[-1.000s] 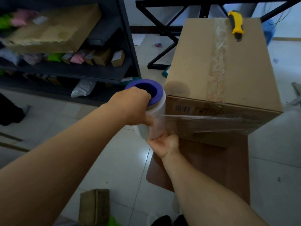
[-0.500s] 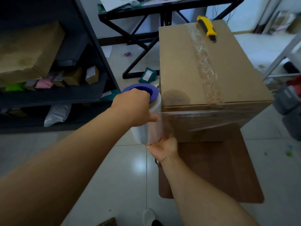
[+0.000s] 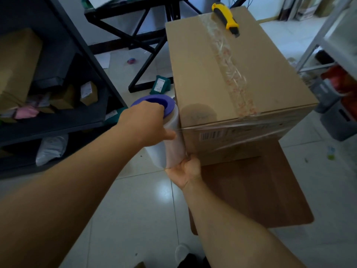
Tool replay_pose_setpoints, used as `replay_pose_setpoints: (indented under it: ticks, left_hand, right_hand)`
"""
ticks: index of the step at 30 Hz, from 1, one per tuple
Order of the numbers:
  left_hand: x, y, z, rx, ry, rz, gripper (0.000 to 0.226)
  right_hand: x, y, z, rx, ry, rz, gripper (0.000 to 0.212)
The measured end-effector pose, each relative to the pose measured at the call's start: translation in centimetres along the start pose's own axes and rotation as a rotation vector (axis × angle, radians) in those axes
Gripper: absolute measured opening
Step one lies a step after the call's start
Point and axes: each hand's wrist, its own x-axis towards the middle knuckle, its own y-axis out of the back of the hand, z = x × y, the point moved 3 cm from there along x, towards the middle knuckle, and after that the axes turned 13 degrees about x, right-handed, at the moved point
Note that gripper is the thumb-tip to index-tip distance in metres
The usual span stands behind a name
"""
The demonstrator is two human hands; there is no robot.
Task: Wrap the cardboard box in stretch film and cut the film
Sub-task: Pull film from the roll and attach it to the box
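Since half a second ago the film roll (image 3: 170, 140) has slid tight against the cardboard box's (image 3: 231, 78) near-left corner edge. Left hand (image 3: 144, 124) fingers clamp the roll's purple-capped top, right hand (image 3: 186, 170) cups its bottom end. Stretch film (image 3: 241, 132) runs taut across the near face, upper band only. Box sits on a brown table (image 3: 260, 190); yellow cutter (image 3: 227, 18) lies at its far top edge. Open floor (image 3: 135, 200) to the left, dark shelving (image 3: 58, 113) beyond.

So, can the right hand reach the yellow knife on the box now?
Probably not yet: the right hand supports the film roll from below. The knife lies uncovered at the box's far edge.
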Motion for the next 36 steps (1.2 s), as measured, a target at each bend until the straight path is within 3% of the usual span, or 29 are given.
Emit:
replay_pose_setpoints:
  ticks: [6, 22, 36]
  left_hand:
    - [1.2, -0.4, -0.3, 0.055, -0.047, 0.023, 0.055]
    - [2.9, -0.6, -2.0, 0.164, -0.378, 0.149, 0.058]
    - [3.8, -0.7, -4.0, 0.213, -0.527, 0.137, 0.048]
  right_hand:
    - [0.4, 0.1, 0.3, 0.064, 0.064, 0.037, 0.042]
    - [2.6, -0.1, 2.5, 0.199, 0.376, 0.185, 0.041]
    - [3.2, -1.2, 3.7, 0.214, 0.454, 0.092, 0.047]
